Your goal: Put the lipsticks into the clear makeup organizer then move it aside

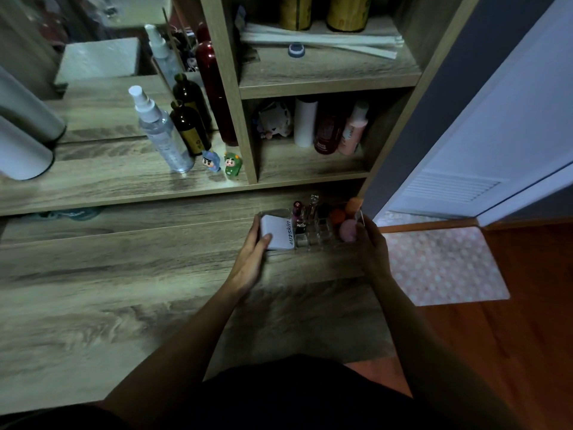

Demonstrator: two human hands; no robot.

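Observation:
The clear makeup organizer (322,235) stands on the wooden desk (124,290) near its right edge, under the shelf unit. Lipsticks (298,214) stand upright in its middle slots. A white compact box (279,232) fills its left part, and orange and pink sponges (347,229) fill its right part. My left hand (252,249) grips the organizer's left end, thumb on the white box. My right hand (370,243) holds the right end.
A spray bottle (161,131), dark bottles (189,125) and two small figurines (223,162) stand on the low shelf behind. More bottles (328,125) fill the cubby above the organizer. A dotted mat (440,265) lies on the floor to the right, by a white door (496,135).

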